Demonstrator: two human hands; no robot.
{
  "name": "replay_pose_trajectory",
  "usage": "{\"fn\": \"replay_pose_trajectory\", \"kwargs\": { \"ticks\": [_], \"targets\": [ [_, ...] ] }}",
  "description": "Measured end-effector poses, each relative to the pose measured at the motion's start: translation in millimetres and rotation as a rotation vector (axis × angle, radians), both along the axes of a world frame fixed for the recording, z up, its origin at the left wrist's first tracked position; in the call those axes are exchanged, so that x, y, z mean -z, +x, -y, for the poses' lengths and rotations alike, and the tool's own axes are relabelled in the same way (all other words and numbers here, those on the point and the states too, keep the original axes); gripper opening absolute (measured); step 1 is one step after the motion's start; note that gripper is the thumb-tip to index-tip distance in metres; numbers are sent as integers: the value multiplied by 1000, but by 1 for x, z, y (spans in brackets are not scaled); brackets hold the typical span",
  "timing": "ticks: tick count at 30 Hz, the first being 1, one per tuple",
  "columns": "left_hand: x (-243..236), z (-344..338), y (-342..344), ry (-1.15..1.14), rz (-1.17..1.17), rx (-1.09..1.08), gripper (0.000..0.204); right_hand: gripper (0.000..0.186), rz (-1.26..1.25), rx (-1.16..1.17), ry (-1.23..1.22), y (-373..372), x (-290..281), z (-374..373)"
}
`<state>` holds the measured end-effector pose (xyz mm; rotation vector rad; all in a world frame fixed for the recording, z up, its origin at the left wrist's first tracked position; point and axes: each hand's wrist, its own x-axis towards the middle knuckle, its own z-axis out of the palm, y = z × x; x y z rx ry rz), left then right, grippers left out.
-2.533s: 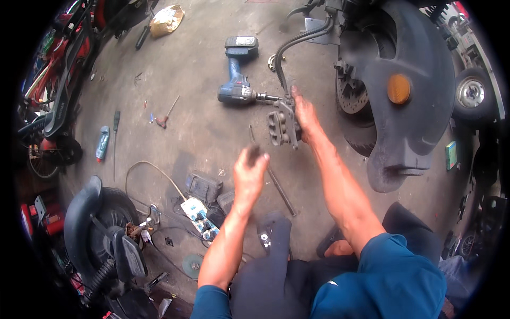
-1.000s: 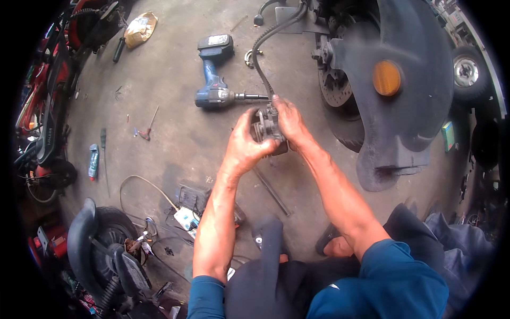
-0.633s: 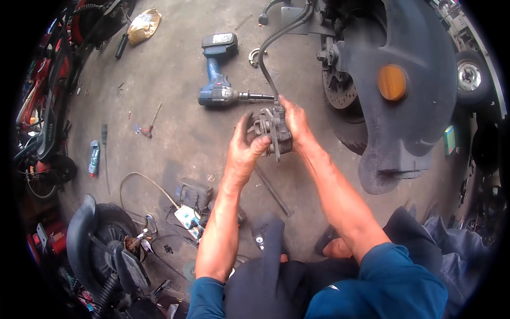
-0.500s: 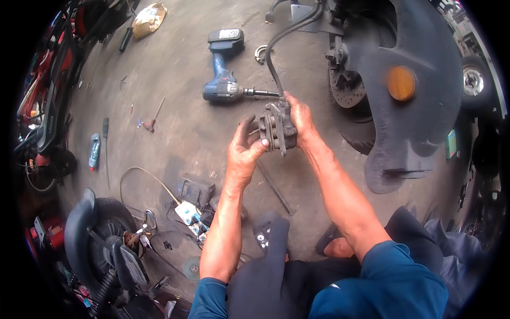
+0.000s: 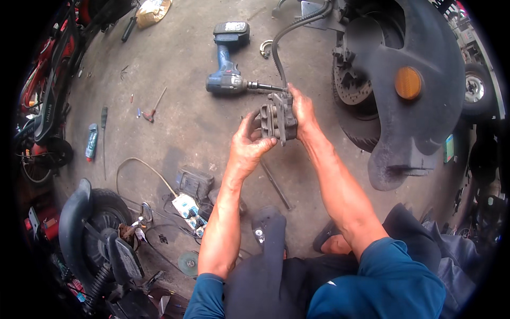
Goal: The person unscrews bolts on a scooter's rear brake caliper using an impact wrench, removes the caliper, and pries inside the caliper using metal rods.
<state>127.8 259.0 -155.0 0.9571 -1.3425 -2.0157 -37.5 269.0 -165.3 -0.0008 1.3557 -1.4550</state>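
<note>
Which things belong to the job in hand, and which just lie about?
Job, probably:
grey metal brake caliper, between left hand and right hand
black curved hose
grey perforated round disc
blue cordless power tool

Apparently lying about:
teal-and-red container
green round disc

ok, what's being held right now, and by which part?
A brake caliper, in both hands: the right hand grips its right side, below the hose; the left hand holds its left side, thumb at the lower edge.
</note>
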Motion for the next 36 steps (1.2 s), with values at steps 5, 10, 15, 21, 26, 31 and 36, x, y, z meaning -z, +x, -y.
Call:
{"fn": "replay_pose_trajectory", "kwargs": {
  "ticks": [5, 10, 15, 21, 26, 31, 36],
  "targets": [
    [34, -54, 13, 113, 282, -70, 55, 46, -91, -46, 48, -28, 57, 0],
    [51, -100, 32, -86, 826, 157, 45, 41, -374, -171, -23, -37, 66, 12],
    [53, -103, 28, -146, 801, 183, 45, 34, -310, -523, -33, -69, 67, 11],
    [61, -97, 33, -199, 819, 101, 44, 46, -194, -201, 61, -54, 70, -22],
    [50, -109, 27, -123, 1164, 214, 44, 58, -349, -89, -55, -35, 69, -50],
    [61, -104, 26, -117, 1182, 281, 48, 59, -589, -273, 39, -19, 34, -50],
    [62, -103, 24, -203, 970, -86, 48, 39, -702, -158, 50, -14, 44, -42]
  ]
}}
